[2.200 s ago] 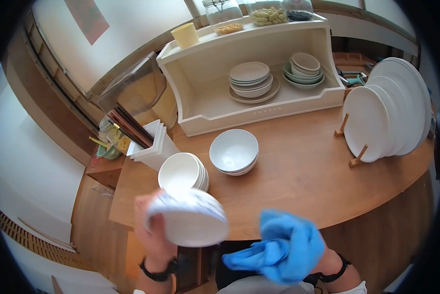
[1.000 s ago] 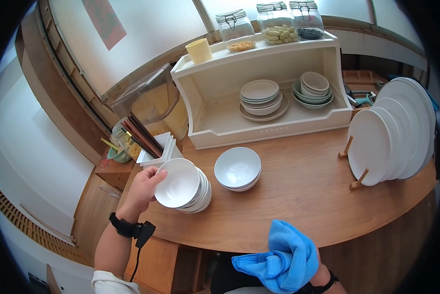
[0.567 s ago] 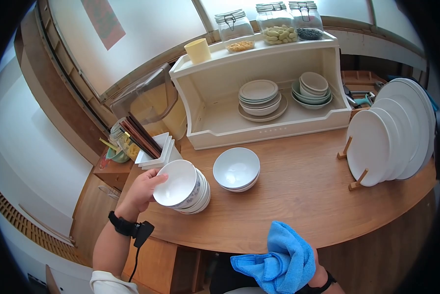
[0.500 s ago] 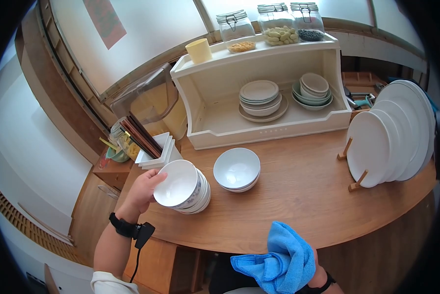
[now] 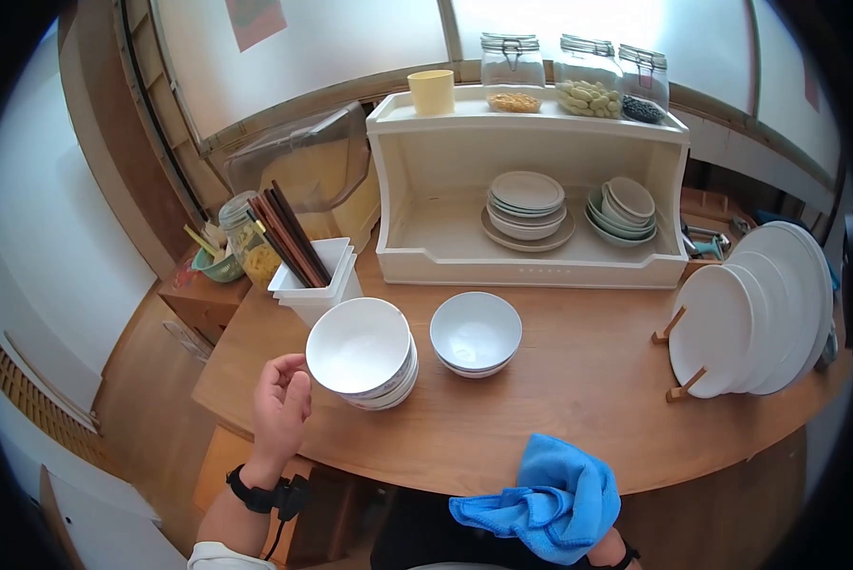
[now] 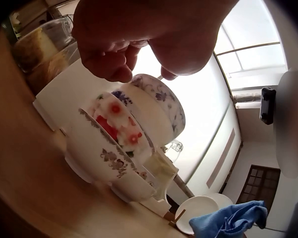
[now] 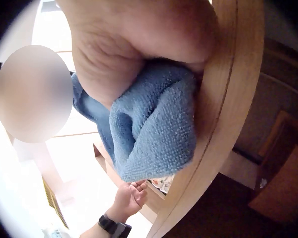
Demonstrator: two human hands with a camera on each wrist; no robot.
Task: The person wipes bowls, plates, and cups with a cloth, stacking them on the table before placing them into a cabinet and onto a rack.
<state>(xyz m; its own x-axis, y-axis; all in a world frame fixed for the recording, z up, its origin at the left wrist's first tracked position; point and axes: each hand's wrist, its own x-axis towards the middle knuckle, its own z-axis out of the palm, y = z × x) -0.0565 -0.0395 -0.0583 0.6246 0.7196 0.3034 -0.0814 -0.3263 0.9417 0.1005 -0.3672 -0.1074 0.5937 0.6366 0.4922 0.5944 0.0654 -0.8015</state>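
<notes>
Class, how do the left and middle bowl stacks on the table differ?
The left stack is taller; the middle stack is shorter. The left stack's top bowl looks white inside; the middle stack's looks bluish. The left stack stands beside the left hand; the middle stack, farther off. Both stacks are nested, openings upward.

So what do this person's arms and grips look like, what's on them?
The left grip and right grip are ungloved. The bare left forearm has a black wrist strap with a boxy black device and thin black cable, and a white fabric sleeve farther up. On the right, another black wrist strap is partly hidden.
</notes>
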